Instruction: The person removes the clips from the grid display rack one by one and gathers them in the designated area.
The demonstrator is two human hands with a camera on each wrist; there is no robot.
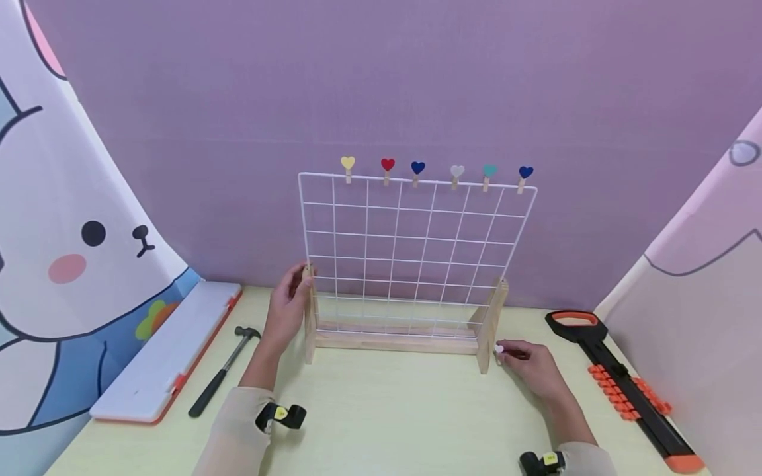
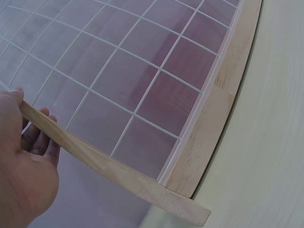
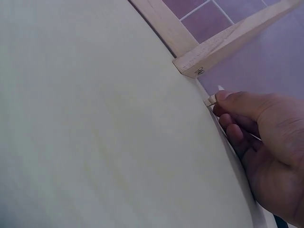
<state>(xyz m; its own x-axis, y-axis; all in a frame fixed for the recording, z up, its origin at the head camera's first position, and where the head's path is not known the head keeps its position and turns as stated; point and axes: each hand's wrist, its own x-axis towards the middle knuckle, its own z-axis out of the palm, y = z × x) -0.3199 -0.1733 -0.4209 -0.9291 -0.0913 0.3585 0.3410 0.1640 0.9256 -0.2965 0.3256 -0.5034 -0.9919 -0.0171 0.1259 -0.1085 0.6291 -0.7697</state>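
A white wire grid (image 1: 411, 238) stands upright in a wooden stand (image 1: 395, 342). Along its top wire sit several small wooden clothespins with hearts, among them a yellow heart clothespin (image 1: 348, 165), a red heart clothespin (image 1: 387, 166) and a teal heart clothespin (image 1: 489, 173). My left hand (image 1: 287, 307) grips the stand's left upright (image 2: 95, 159) near its top, thumb on one side and fingers on the other. Low beside the right upright (image 1: 493, 327), my right hand (image 1: 534, 368) pinches a clothespin with a pale heart (image 1: 499, 349) between thumb and forefinger, close over the tabletop.
On the left lie a claw hammer (image 1: 223, 373) with a dark handle and a long white case (image 1: 169, 350) with orange edging. A black tool (image 1: 619, 377) with orange parts lies at the right. A purple backdrop (image 1: 381, 79) rises behind the table.
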